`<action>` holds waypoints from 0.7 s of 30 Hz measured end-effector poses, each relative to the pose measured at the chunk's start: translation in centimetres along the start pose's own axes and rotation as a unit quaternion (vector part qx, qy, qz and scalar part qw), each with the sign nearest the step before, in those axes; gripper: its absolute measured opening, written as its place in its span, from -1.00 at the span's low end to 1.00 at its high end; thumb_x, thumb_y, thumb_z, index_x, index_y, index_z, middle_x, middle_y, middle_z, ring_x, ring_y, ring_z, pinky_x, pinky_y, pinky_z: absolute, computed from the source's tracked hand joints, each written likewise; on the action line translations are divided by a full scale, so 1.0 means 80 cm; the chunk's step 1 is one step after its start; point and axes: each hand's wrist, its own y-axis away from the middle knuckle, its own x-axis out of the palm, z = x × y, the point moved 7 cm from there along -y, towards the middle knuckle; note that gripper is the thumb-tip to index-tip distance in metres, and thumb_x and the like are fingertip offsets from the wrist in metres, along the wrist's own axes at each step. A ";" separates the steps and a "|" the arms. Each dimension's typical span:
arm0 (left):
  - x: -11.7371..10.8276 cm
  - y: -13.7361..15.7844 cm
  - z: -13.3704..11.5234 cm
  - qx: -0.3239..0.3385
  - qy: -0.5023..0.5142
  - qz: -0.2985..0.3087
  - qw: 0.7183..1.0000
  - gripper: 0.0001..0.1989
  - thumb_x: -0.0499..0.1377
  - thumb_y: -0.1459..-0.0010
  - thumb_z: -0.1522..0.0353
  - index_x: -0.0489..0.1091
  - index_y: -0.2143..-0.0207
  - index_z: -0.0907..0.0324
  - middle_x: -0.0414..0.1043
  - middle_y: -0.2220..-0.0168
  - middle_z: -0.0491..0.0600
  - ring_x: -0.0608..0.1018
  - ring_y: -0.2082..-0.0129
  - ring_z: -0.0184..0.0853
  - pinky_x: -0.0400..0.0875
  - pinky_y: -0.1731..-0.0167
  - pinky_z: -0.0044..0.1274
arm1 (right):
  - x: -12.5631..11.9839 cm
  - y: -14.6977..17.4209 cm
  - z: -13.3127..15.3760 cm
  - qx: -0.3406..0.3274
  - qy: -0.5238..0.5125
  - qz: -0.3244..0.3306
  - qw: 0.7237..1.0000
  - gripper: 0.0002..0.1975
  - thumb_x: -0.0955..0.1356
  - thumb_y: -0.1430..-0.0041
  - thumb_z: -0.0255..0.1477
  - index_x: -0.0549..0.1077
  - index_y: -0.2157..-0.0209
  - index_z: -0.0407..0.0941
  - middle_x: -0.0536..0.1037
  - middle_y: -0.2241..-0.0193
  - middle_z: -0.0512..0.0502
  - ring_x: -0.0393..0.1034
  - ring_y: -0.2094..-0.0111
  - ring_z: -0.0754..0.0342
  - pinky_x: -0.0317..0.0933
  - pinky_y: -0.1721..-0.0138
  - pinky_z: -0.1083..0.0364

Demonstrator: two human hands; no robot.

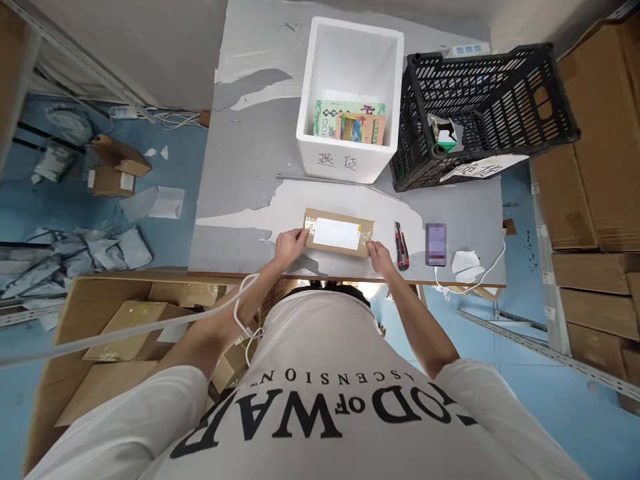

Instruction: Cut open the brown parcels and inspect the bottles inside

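Between my two hands is a small brown cardboard box (310, 241) with clear tape at its ends and a white label on top. My left hand (291, 245) grips its left end, thumb on the upper face. The right end is pinched by my right hand (381, 259), near the lower corner. Just right of that hand lies a red and black utility knife (401, 247). Farther right a phone (436, 244) rests face up with a white cable plugged in. Whether the box is lifted or touches the table, I cannot tell.
Behind the cardboard box, a white foam box (350, 157) holds several colourful booklets. A black plastic crate (407, 127) stands beside it with a small carton inside. The grey table covering (240, 153) is torn. A large carton of boxes (75, 333) is at my left; stacked cartons (595, 307) stand right.
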 end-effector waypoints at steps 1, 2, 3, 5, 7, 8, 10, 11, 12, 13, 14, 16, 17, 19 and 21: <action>0.001 0.000 -0.002 -0.001 -0.009 0.005 1.000 -0.47 0.02 -0.18 -0.04 0.58 0.24 0.16 0.57 0.40 0.04 0.55 0.35 -0.19 0.28 0.37 -0.48 | 0.000 -0.002 -0.004 0.007 -0.007 0.006 1.000 -0.36 0.04 -0.30 0.00 0.50 0.11 -0.15 0.50 0.18 -0.23 0.37 0.12 -0.07 0.23 -0.01 -0.05; 0.002 0.001 -0.004 -0.005 -0.018 0.012 1.000 -0.48 0.08 -0.13 -0.05 0.57 0.22 0.15 0.58 0.38 0.04 0.56 0.32 -0.16 0.30 0.35 -0.47 | 0.000 -0.003 -0.009 0.014 -0.017 0.016 1.000 -0.36 0.04 -0.30 -0.01 0.49 0.05 -0.15 0.51 0.14 -0.23 0.38 0.10 -0.06 0.23 -0.02 -0.05; 0.003 0.002 -0.004 -0.011 -0.027 0.017 0.999 -0.48 0.13 -0.08 -0.07 0.57 0.20 0.14 0.59 0.36 0.05 0.57 0.30 -0.12 0.31 0.34 -0.46 | -0.002 -0.004 -0.016 0.022 -0.025 0.021 0.999 -0.37 0.03 -0.31 -0.03 0.46 -0.01 -0.15 0.50 0.09 -0.23 0.38 0.07 -0.06 0.23 -0.04 -0.05; 0.005 0.007 -0.002 -0.026 -0.029 0.009 0.999 -0.44 0.17 -0.04 -0.07 0.52 0.08 0.13 0.60 0.25 0.07 0.59 0.22 -0.06 0.36 0.28 -0.41 | -0.017 -0.004 -0.038 0.056 -0.011 -0.008 0.998 -0.40 0.05 -0.33 -0.09 0.39 -0.12 -0.14 0.45 -0.03 -0.24 0.34 -0.03 -0.06 0.19 -0.10 -0.05; 0.006 0.013 0.000 -0.022 -0.020 -0.030 0.999 -0.34 0.18 -0.06 -0.04 0.40 -0.10 0.17 0.55 0.04 0.15 0.57 0.08 -0.02 0.37 0.13 -0.34 | -0.041 0.000 -0.070 0.133 0.058 -0.077 0.986 -0.44 0.13 -0.31 -0.16 0.29 -0.21 -0.16 0.35 -0.14 -0.30 0.23 -0.15 -0.11 0.11 -0.17 -0.09; 0.005 0.016 -0.001 -0.006 -0.019 -0.060 0.998 -0.29 0.19 -0.08 -0.02 0.31 -0.18 0.19 0.47 -0.07 0.19 0.54 -0.01 -0.01 0.34 0.02 -0.29 | -0.052 0.004 -0.087 0.183 0.100 -0.106 0.972 -0.43 0.19 -0.28 -0.20 0.24 -0.24 -0.17 0.29 -0.17 -0.33 0.17 -0.19 -0.16 0.09 -0.19 -0.12; 0.006 0.024 -0.010 0.063 -0.031 -0.113 0.991 -0.32 0.15 -0.16 0.04 0.22 -0.23 0.21 0.30 -0.21 0.24 0.41 -0.18 -0.01 0.15 -0.18 -0.20 | -0.066 0.011 -0.117 0.267 0.152 -0.129 0.943 -0.38 0.27 -0.21 -0.28 0.16 -0.27 -0.15 0.23 -0.20 -0.37 0.10 -0.23 -0.22 0.10 -0.17 -0.17; 0.010 0.028 -0.017 0.113 -0.043 -0.122 0.985 -0.41 0.11 -0.22 0.09 0.24 -0.22 0.19 0.27 -0.24 0.23 0.35 -0.24 -0.04 0.04 -0.23 -0.17 | -0.070 0.013 -0.128 0.291 0.158 -0.129 0.935 -0.37 0.29 -0.19 -0.32 0.14 -0.27 -0.14 0.22 -0.19 -0.38 0.11 -0.22 -0.24 0.13 -0.15 -0.18; 0.016 0.033 -0.026 0.171 -0.056 -0.117 0.977 -0.51 0.05 -0.28 0.16 0.28 -0.19 0.16 0.28 -0.24 0.21 0.30 -0.27 -0.07 -0.02 -0.25 -0.15 | -0.073 0.012 -0.136 0.301 0.156 -0.128 0.932 -0.38 0.29 -0.17 -0.35 0.16 -0.26 -0.14 0.24 -0.17 -0.39 0.15 -0.19 -0.24 0.16 -0.12 -0.19; 0.024 0.037 -0.035 0.229 -0.068 -0.099 0.966 -0.59 0.00 -0.32 0.22 0.31 -0.16 0.14 0.29 -0.23 0.18 0.28 -0.29 -0.11 -0.04 -0.26 -0.15 | -0.076 0.009 -0.140 0.301 0.148 -0.126 0.934 -0.41 0.29 -0.16 -0.37 0.19 -0.23 -0.16 0.27 -0.13 -0.40 0.20 -0.15 -0.23 0.20 -0.09 -0.18; 0.034 0.042 -0.043 0.284 -0.078 -0.072 0.953 -0.62 -0.03 -0.34 0.28 0.33 -0.14 0.13 0.31 -0.22 0.16 0.27 -0.30 -0.14 -0.03 -0.27 -0.17 | -0.080 0.005 -0.140 0.292 0.141 -0.126 0.937 -0.45 0.29 -0.15 -0.39 0.24 -0.19 -0.19 0.31 -0.07 -0.41 0.26 -0.10 -0.21 0.23 -0.06 -0.16; 0.052 0.051 -0.053 0.361 -0.094 -0.020 0.927 -0.61 -0.04 -0.34 0.34 0.30 -0.17 0.12 0.29 -0.23 0.15 0.25 -0.30 -0.17 0.03 -0.26 -0.20 | -0.089 -0.004 -0.130 0.259 0.131 -0.126 0.949 -0.51 0.28 -0.15 -0.39 0.29 -0.12 -0.24 0.38 0.02 -0.38 0.34 0.00 -0.16 0.27 0.00 -0.11; 0.058 0.053 -0.054 0.382 -0.101 -0.004 0.919 -0.59 -0.03 -0.33 0.36 0.28 -0.20 0.13 0.26 -0.25 0.15 0.23 -0.31 -0.17 0.05 -0.26 -0.20 | -0.095 -0.008 -0.119 0.239 0.127 -0.129 0.954 -0.53 0.26 -0.16 -0.38 0.30 -0.10 -0.24 0.40 0.04 -0.37 0.35 0.02 -0.14 0.28 0.02 -0.10; 0.066 0.052 -0.052 0.396 -0.108 0.005 0.912 -0.55 -0.05 -0.32 0.41 0.23 -0.24 0.14 0.22 -0.27 0.16 0.19 -0.33 -0.16 0.08 -0.26 -0.20 | -0.105 -0.016 -0.081 0.173 0.115 -0.135 0.969 -0.54 0.22 -0.21 -0.35 0.28 -0.11 -0.23 0.43 0.06 -0.33 0.37 0.05 -0.11 0.29 0.04 -0.08; 0.070 0.048 -0.046 0.403 -0.104 -0.001 0.909 -0.53 -0.10 -0.32 0.48 0.23 -0.24 0.16 0.25 -0.25 0.15 0.20 -0.33 -0.19 0.12 -0.26 -0.22 | -0.100 -0.023 -0.018 0.051 0.104 -0.096 0.989 -0.50 0.21 -0.25 -0.34 0.21 -0.19 -0.20 0.47 0.06 -0.28 0.39 0.08 -0.09 0.29 0.05 -0.06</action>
